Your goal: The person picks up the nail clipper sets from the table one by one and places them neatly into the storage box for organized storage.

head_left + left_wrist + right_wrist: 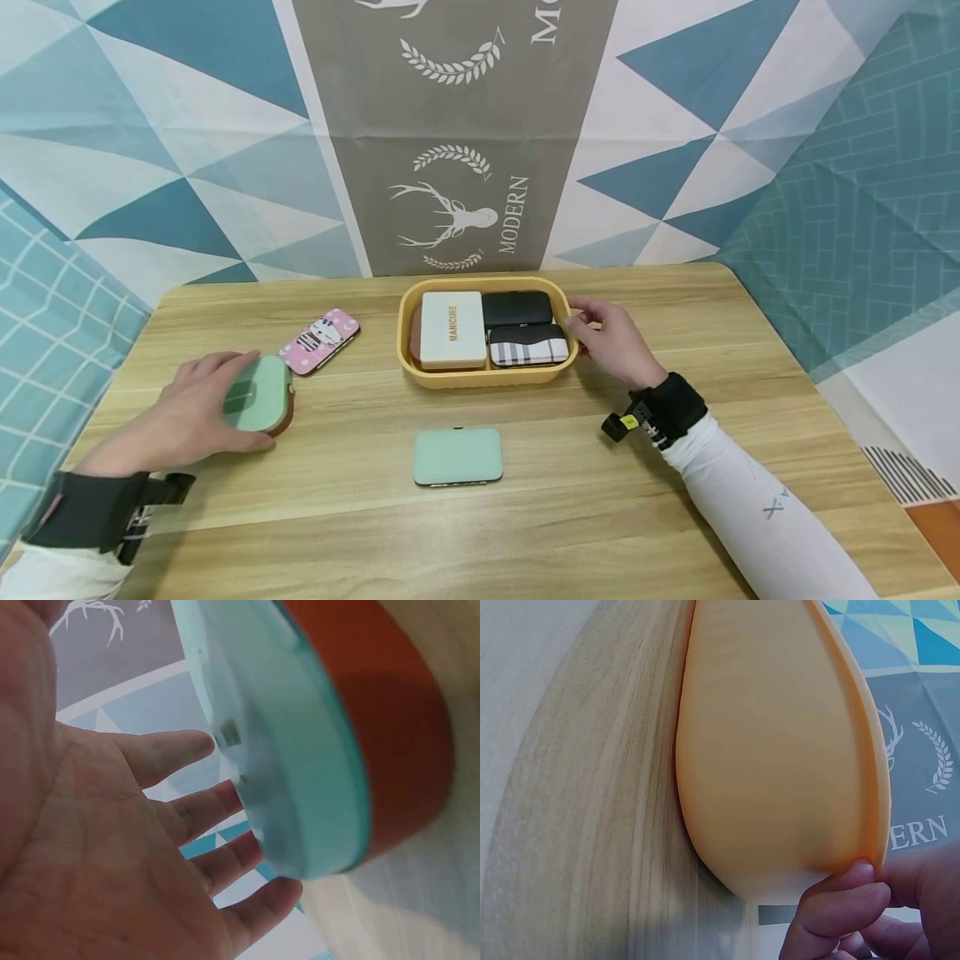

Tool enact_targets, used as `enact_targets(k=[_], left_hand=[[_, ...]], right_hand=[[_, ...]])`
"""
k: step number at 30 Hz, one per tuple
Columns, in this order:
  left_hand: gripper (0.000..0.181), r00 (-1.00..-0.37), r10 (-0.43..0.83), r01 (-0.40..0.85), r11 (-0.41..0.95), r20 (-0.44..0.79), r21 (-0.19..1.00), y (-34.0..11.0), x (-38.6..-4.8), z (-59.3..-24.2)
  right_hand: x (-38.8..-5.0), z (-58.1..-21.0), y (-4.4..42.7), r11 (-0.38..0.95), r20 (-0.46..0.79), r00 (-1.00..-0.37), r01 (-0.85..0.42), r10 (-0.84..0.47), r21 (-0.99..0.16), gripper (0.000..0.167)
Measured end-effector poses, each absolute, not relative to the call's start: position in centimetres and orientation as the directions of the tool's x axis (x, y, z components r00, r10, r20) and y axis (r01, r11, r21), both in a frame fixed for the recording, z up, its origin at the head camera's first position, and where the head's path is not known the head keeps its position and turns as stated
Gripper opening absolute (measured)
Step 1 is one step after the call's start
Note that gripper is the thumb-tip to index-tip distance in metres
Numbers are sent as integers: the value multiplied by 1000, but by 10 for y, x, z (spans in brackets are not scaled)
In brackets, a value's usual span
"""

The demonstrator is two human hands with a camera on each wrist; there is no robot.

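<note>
Green box (258, 396) sits on the left of the table (337, 533), clasp side facing right; left hand (183, 408) covers much of it, so long axis is hard to call. Basket (487, 379) is at the back middle, long axis running left-right. Left hand spans the green box, thumb at the near side, fingers at the far side, fairly straight in the left wrist view with tips by the lid edge; can't tell if it's actually grasping. Right hand (611, 337) pinches the basket's rim at its right end, thumb against fingers. Green box: mint lid on, red-brown base, rounded corners. Basket: yellow, rounded, holding white MANICURE box (452, 329), black case (517, 308), plaid case (528, 346), plus something brown at the left end. Pink case (321, 340) with a cat print lies angled just beside the green box. Flat mint case (458, 457) lies nearer than the basket, long axis left-right.
</note>
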State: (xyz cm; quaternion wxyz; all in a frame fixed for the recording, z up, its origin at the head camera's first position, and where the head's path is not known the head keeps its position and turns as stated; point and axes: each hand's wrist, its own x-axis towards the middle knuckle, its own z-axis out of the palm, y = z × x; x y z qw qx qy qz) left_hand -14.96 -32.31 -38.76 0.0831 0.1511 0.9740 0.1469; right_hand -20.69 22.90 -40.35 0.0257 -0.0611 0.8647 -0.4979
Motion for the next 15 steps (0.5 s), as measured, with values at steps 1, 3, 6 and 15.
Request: enact_targets(k=[1,3,6,15], left_hand=[[133,-940,318,268,911,-121,313,-324,-150,-388],[133,-940,317,264,911,-129,316,-326,-149,-389],[133,-939,313,256,913,-141,318,-329,-149,-390],[132,-935,317,249,906,-160,342,-332,-149,-392]], right_hand=[[-207,-404,229,496,16,-991,-79,-131,-864,46],[-207,-404,229,496,13,-992,-76,-129,-865,45],[-208,-403,229,493,5,-992,-65,-123,-868,45],[-207,-403,229,493,-4,-993,-56,-120,-869,45]])
